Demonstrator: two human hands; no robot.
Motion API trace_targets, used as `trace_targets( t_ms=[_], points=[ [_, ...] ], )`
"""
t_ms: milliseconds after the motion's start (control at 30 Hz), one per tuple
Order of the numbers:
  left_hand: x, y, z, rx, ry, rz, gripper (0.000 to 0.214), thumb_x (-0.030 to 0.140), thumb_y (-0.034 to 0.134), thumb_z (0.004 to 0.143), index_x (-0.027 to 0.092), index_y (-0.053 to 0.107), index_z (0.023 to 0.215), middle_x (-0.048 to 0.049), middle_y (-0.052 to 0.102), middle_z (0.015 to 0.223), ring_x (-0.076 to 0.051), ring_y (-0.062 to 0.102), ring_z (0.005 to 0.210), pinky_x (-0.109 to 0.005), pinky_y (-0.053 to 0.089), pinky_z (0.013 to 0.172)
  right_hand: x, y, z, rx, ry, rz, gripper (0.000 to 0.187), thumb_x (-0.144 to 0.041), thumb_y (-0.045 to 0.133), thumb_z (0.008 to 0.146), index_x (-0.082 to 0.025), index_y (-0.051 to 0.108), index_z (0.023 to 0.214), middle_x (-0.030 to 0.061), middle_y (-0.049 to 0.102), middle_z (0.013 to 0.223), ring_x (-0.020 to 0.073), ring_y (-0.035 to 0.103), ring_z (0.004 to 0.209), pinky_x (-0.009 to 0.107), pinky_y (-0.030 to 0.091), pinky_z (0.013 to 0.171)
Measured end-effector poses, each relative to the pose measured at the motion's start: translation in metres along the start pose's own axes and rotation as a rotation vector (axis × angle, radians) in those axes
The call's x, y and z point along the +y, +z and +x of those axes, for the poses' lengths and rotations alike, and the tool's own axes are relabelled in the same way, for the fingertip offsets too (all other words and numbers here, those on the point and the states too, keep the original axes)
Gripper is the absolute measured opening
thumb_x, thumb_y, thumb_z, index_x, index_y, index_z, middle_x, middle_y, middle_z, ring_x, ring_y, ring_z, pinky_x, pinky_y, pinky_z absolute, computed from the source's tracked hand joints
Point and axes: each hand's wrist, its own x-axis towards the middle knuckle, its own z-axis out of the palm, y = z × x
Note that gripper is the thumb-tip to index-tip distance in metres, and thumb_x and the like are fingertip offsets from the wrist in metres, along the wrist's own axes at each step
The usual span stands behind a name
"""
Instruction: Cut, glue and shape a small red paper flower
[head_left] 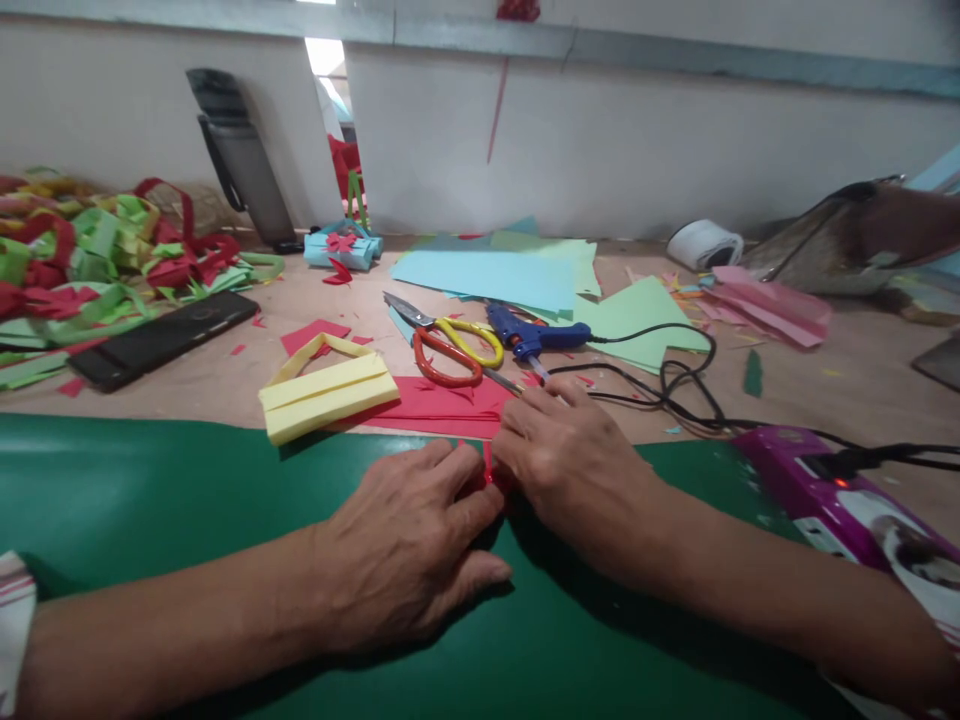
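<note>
My left hand (420,535) lies low over the green mat (187,480), its fingers curled down on a small red paper piece (487,470). Facing it, my right hand (574,465) has its fingers bent against the same piece from the right. Most of the red paper is hidden beneath the two hands. Just past my right fingers a thin pointed metal tip (504,382) shows; whether I hold it cannot be made out. Red paper sheets (427,403) lie beyond the hands, and a folded yellow paper bag with a handle (330,395) is left of them.
Scissors (450,350) and a blue glue gun (536,332) lie behind my hands. The gun's black cord runs right to a purple power strip (810,490). Around are coloured sheets (487,280), a phone (165,340), a bottle (244,160) and heaped paper scraps (105,250).
</note>
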Motion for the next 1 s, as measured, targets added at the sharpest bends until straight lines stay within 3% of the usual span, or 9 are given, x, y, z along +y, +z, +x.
trace_targets(
  t_ms=[100, 267, 367, 567, 733, 867, 1000],
  points=[
    [0.000, 0.002, -0.001, 0.019, 0.008, 0.011, 0.038, 0.048, 0.035, 0.093, 0.017, 0.057, 0.099, -0.0086, 0.051, 0.094, -0.023, 0.046, 0.082, -0.038, 0.041, 0.070, -0.001, 0.001, -0.001, 0.031, -0.043, -0.039, 0.016, -0.010, 0.056, 0.081, -0.016, 0.063, 0.068, 0.0074, 0.060, 0.070, 0.0226, 0.047, 0.069, 0.038, 0.029, 0.072],
    [0.001, 0.001, -0.002, 0.021, 0.003, 0.034, 0.036, 0.046, 0.035, 0.094, 0.019, 0.056, 0.105, -0.0080, 0.052, 0.094, -0.023, 0.047, 0.082, -0.036, 0.040, 0.069, 0.011, 0.003, -0.006, 0.059, 0.093, 0.183, 0.023, -0.014, 0.050, 0.088, -0.015, 0.063, 0.069, 0.0059, 0.060, 0.070, 0.0191, 0.049, 0.068, 0.034, 0.033, 0.069],
    [0.002, 0.000, -0.001, 0.016, -0.006, 0.037, 0.036, 0.045, 0.036, 0.094, 0.019, 0.056, 0.106, -0.0084, 0.053, 0.095, -0.023, 0.047, 0.083, -0.036, 0.040, 0.069, 0.014, 0.002, -0.016, 0.063, 0.094, 0.233, 0.027, -0.018, 0.047, 0.092, -0.015, 0.064, 0.072, 0.0071, 0.062, 0.073, 0.0197, 0.052, 0.071, 0.034, 0.035, 0.072],
    [0.003, 0.003, -0.003, 0.047, -0.009, 0.017, 0.033, 0.043, 0.040, 0.092, 0.018, 0.057, 0.107, -0.0087, 0.054, 0.094, -0.023, 0.049, 0.080, -0.036, 0.042, 0.067, 0.007, 0.006, -0.036, 0.084, -0.058, 0.283, 0.025, -0.009, 0.046, 0.088, -0.015, 0.063, 0.071, 0.0058, 0.062, 0.068, 0.0186, 0.052, 0.063, 0.032, 0.036, 0.063],
    [0.000, 0.005, -0.006, 0.179, -0.006, -0.024, 0.024, 0.032, 0.045, 0.092, 0.016, 0.058, 0.104, -0.0073, 0.059, 0.092, -0.020, 0.052, 0.080, -0.034, 0.044, 0.069, 0.005, 0.007, -0.038, 0.146, -0.230, 0.142, 0.023, -0.004, 0.044, 0.084, -0.012, 0.064, 0.077, 0.0072, 0.060, 0.066, 0.0194, 0.051, 0.061, 0.035, 0.039, 0.065],
    [-0.011, 0.006, -0.006, 0.306, -0.089, 0.018, 0.018, 0.022, 0.042, 0.094, 0.016, 0.059, 0.096, -0.0054, 0.061, 0.087, -0.016, 0.055, 0.076, -0.029, 0.045, 0.068, 0.003, 0.007, -0.039, 0.209, -0.302, 0.035, 0.025, -0.002, 0.041, 0.083, -0.010, 0.065, 0.081, 0.0088, 0.061, 0.066, 0.0204, 0.053, 0.062, 0.036, 0.040, 0.064],
    [-0.021, 0.008, -0.004, 0.290, -0.151, 0.125, 0.023, 0.019, 0.037, 0.095, 0.018, 0.059, 0.102, -0.0061, 0.060, 0.091, -0.016, 0.055, 0.078, -0.029, 0.046, 0.069, 0.000, 0.006, -0.040, 0.199, -0.359, -0.046, 0.026, -0.003, 0.042, 0.084, -0.009, 0.067, 0.084, 0.0110, 0.063, 0.068, 0.0226, 0.056, 0.064, 0.038, 0.041, 0.061]
  ],
)
